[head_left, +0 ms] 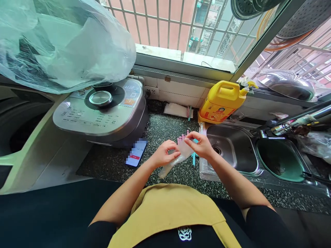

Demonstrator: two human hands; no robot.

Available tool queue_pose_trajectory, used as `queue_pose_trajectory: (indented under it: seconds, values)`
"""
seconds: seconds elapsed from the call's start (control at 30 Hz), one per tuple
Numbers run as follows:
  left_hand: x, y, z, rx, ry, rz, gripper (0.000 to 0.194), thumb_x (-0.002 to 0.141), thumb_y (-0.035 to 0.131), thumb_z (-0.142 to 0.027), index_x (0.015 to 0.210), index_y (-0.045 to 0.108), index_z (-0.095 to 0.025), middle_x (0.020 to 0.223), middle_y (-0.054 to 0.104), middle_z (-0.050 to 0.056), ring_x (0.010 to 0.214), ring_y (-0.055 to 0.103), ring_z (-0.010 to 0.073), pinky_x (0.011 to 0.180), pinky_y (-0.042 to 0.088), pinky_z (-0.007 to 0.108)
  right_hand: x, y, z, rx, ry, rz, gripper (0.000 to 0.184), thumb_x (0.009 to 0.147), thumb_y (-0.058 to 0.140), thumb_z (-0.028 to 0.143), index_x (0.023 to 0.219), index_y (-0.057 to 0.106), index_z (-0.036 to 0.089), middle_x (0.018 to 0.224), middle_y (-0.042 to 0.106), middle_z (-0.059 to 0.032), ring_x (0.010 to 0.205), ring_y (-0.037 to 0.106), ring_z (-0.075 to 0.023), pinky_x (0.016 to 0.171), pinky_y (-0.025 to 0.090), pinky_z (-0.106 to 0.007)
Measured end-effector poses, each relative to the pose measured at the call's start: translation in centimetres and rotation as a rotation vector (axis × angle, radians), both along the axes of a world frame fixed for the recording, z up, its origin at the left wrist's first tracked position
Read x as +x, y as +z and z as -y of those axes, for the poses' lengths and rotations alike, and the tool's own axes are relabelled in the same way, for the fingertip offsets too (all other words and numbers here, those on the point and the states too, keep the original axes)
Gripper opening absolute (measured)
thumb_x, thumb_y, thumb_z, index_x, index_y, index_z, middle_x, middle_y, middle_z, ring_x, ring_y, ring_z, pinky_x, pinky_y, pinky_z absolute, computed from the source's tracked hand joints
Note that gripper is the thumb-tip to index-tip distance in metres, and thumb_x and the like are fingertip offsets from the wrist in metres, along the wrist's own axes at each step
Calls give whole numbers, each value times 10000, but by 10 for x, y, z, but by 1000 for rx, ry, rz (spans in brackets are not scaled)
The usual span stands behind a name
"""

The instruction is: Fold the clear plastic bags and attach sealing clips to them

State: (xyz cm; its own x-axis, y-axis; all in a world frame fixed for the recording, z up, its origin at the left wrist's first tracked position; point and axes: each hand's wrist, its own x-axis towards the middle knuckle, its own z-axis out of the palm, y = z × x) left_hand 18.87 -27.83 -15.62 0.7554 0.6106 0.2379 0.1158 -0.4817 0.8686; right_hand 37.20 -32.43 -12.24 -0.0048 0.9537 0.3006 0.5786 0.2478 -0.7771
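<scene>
A clear plastic bag [169, 166] stretches between my hands, just over the speckled countertop. My left hand [165, 153] pinches it with thumb and index finger. On the other side, my right hand [201, 146] grips the bag's upper right end between thumb and fingers. Several pink sealing clips or sticks [180, 138] lie on the counter behind the bag. Blue ones [193, 159] of similar shape lie partly covered by my right hand and the bag, so their exact kind is hard to make out.
A rice cooker [103, 113] stands to the left, with a phone [136, 152] lying in front of it. At the right are a yellow jug [219, 101] with a pump, a steel sink [232, 148] and a green basin [279, 160]. Folded white plastic [176, 109] lies by the wall.
</scene>
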Motion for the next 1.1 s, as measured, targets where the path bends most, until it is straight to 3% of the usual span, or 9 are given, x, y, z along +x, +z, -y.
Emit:
queue_pose_trajectory:
  seconds: [0.27,0.43,0.5,0.6,0.67,0.73,0.87,0.97,1.1]
  values:
    - [-23,-21,-3,-294,15,-39,340,794,556,-429,615,599,-143,698,571,35,724,512,155,717,396,283,14,3,1,172,-89,0,140,843,528,254,716,542,198,675,530,-6,624,481,-125,575,384,-254]
    - [-27,-42,7,-683,61,354,563,654,583,-685,771,696,-147,973,631,101,932,571,226,833,439,338,14,0,-1,172,-193,-111,153,843,532,288,719,536,199,648,482,16,550,396,-101,515,329,-241]
    - [-22,-52,15,-797,96,458,599,587,654,-673,897,705,-163,1047,646,108,1017,570,253,899,428,363,14,-2,-2,166,-229,-176,161,841,535,311,725,533,200,633,462,25,521,362,-91,493,310,-237]
    - [-14,-63,25,-885,223,420,469,566,747,-549,822,721,-156,875,710,88,904,622,231,892,439,374,16,-3,-4,153,-241,-218,165,829,550,329,726,532,201,622,452,30,506,345,-86,479,298,-235]
    - [-12,-66,27,-835,327,368,387,575,751,-524,701,720,-159,723,712,61,760,633,204,814,468,366,16,-4,-4,149,-248,-219,169,827,553,334,723,533,202,622,454,28,507,352,-88,477,299,-236]
    - [-15,-66,26,-638,382,325,329,601,740,-506,629,712,-179,659,701,43,700,620,188,767,473,358,16,-5,-4,155,-249,-211,172,828,549,335,720,535,202,630,464,23,516,371,-92,479,307,-237]
    - [-31,-67,19,-189,359,233,257,718,673,-439,608,696,-208,746,701,59,830,609,208,841,447,387,16,-6,-3,181,-208,-164,167,835,540,318,717,543,201,646,486,12,549,412,-103,494,327,-240]
    - [-46,-71,10,-103,391,251,296,729,646,-484,756,671,-190,1008,653,104,953,586,224,872,446,383,16,-3,-2,218,-164,-130,158,845,534,294,718,549,200,657,497,7,569,426,-107,513,336,-245]
    - [-51,-52,-7,23,696,406,342,827,519,-480,1027,564,-207,1148,561,103,1031,543,207,894,428,362,16,2,-1,237,-86,-106,169,851,534,296,713,551,200,662,510,1,584,446,-112,528,348,-252]
